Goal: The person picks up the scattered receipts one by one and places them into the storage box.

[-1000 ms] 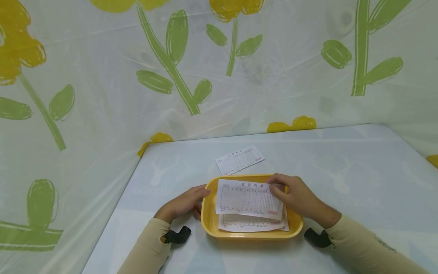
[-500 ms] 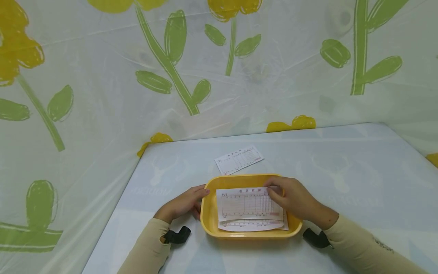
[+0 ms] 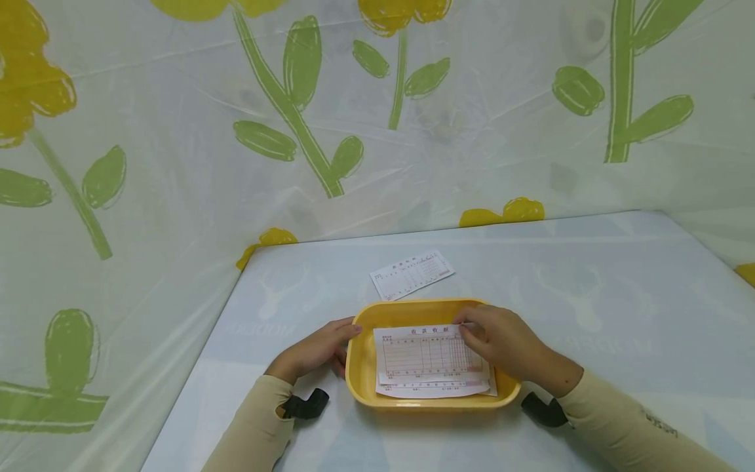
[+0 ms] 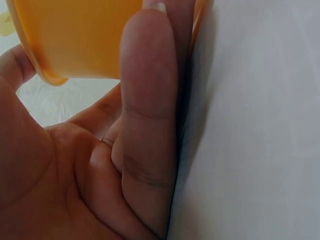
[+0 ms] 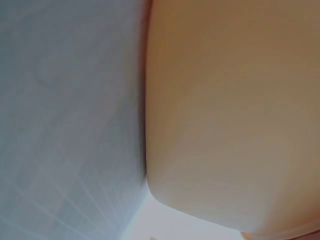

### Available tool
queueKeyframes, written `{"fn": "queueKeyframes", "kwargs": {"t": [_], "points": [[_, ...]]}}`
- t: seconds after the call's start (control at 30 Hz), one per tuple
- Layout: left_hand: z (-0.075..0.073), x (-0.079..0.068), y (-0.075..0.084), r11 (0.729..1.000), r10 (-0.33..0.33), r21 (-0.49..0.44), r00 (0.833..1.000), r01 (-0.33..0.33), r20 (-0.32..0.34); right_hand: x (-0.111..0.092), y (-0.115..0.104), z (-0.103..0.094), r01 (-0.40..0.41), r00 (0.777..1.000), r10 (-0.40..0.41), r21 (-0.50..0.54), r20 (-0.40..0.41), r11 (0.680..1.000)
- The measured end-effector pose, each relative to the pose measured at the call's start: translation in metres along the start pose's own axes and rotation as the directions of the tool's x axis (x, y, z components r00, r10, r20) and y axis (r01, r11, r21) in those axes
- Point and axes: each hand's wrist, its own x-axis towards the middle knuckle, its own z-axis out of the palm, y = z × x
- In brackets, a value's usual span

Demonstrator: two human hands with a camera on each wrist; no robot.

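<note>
A shallow yellow plastic tray [image 3: 425, 403] stands on the table, with several printed receipt slips [image 3: 433, 357] stacked inside. My left hand [image 3: 315, 351] holds the tray's left end, thumb over the rim and the other fingers low along its outer side. In the left wrist view, the fingers [image 4: 149, 75] lie close to the tabletop beside the tray wall [image 4: 85, 40]. My right hand [image 3: 507, 341] reaches over the tray's right end and pinches the top slip at its upper right corner. Only the tray's outer wall [image 5: 235, 115] fills the right wrist view; the fingertips are hidden there.
Another receipt slip [image 3: 413, 275] lies at an angle on the table just behind the tray. The pale patterned table [image 3: 590, 288] meets a flower-print curtain [image 3: 472, 164] along its back edge. Black wrist straps or mounts [image 3: 309, 404] hang by both sleeves.
My right hand has lowered the top receipt slip toward the front of the tray, so it covers more of the slips beneath. My left hand has stayed at the rim.
</note>
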Motion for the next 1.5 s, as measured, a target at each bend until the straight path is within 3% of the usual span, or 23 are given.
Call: {"fn": "queueKeyframes", "kwargs": {"t": [0.4,1.3,1.5], "points": [[0.0006,0.0012,-0.0006,1.000,-0.013,0.013,1.000,0.014,-0.016,0.0002,0.0004,0.0019,0.034,0.999,-0.034,-0.039,-0.006,0.999],[0.0001,0.0021,-0.0018,1.000,0.011,0.019,1.000,-0.011,-0.006,0.0006,-0.0023,0.0028,0.020,0.999,-0.014,-0.158,0.041,0.987],[0.0002,0.0021,-0.0017,0.999,-0.015,0.032,1.000,0.016,-0.023,0.0010,-0.0041,0.0016,0.014,0.999,-0.007,-0.155,0.048,0.988]]}}
